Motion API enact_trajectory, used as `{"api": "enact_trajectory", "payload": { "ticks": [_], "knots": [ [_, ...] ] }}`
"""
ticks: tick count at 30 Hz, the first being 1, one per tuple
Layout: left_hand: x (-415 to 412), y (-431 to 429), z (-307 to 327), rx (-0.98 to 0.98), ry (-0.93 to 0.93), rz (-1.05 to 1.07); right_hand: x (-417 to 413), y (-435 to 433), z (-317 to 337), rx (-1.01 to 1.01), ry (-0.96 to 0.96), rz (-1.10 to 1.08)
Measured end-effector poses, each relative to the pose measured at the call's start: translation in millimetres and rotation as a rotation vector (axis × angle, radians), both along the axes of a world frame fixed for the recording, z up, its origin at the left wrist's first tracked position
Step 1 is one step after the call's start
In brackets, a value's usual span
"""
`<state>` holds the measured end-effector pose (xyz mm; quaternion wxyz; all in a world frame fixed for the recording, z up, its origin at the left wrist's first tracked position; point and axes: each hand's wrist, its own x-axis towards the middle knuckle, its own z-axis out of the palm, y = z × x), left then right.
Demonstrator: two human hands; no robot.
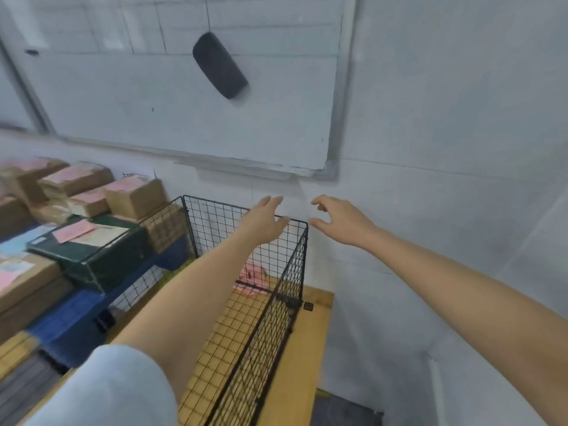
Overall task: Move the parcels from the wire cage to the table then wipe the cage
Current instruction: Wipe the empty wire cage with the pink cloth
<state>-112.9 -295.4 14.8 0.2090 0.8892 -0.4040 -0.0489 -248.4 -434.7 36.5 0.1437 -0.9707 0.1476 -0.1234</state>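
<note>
This looks like a plain office or mailroom used for sorting post. A whiteboard (pixel 190 118) with a black eraser (pixel 219 65) stuck to it hangs on the white wall (pixel 445 118). Below it, labelled cardboard parcels (pixel 135 199) are stacked beside a wire cage (pixel 215 216) on a wooden table (pixel 307 348).

One left hand (pixel 265 223), one right hand (pixel 343 223), one wire cage (pixel 215 221), one whiteboard (pixel 172 118), one black eraser (pixel 219 66)

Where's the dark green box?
Head view, left side: the dark green box sits on the blue table, just outside the left wall of the wire cage.
</note>
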Motion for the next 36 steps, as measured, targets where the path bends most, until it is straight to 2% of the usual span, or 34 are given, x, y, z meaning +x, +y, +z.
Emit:
{"api": "enact_trajectory", "payload": {
  "ticks": [11, 21, 28, 36],
  "knots": [
    [23, -67, -36, 0.268, -0.043, 0.119, 52, -63, -10, -0.067, 0.048, 0.194],
    [16, -46, -35, 0.278, -0.095, 0.095, 90, -45, -26, -0.002, 0.018, 0.328],
    [19, -28, -24, 0.287, -0.031, 0.075, 107, -36, -39, 0.088, 0.006, 0.350],
    [51, -5, -34, 0.341, -0.153, 0.176, 117, -49, -66, 0.123, 0.088, 0.312]
  ]
}}
